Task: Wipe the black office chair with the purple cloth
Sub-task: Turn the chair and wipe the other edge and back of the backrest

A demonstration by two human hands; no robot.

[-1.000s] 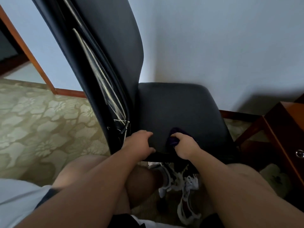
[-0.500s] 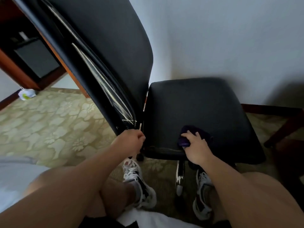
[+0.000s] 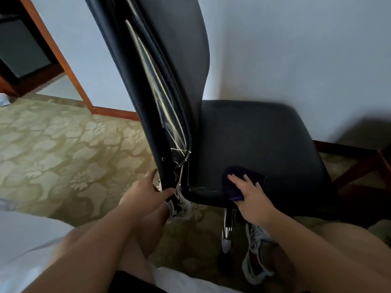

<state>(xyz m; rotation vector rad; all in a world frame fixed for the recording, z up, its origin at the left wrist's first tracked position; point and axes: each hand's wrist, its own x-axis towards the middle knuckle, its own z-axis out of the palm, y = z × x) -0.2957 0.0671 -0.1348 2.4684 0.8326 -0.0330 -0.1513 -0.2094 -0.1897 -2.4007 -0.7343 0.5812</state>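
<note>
On the chair seat (image 3: 264,140), flat right hand (image 3: 251,199) presses purple cloth (image 3: 229,188); left hand (image 3: 143,193) grips backrest (image 3: 179,60) (tall, upright).

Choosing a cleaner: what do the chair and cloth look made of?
Chair: smooth black skin with dull sheen, torn to pale strands on the backrest edge, so probably faux leather. Cloth: purple, matte, soft, rumpled under the right hand; maybe microfibre.

A: What covers the floor?
B: A beige floral carpet (image 3: 53,144), with white fabric (image 3: 25,240) over its near left corner.
A: And beyond?
B: A pale wall (image 3: 296,49), an orange-brown wooden frame (image 3: 61,60) at the carpet's far edge, and dark wooden furniture (image 3: 359,168) at its right edge.
</note>
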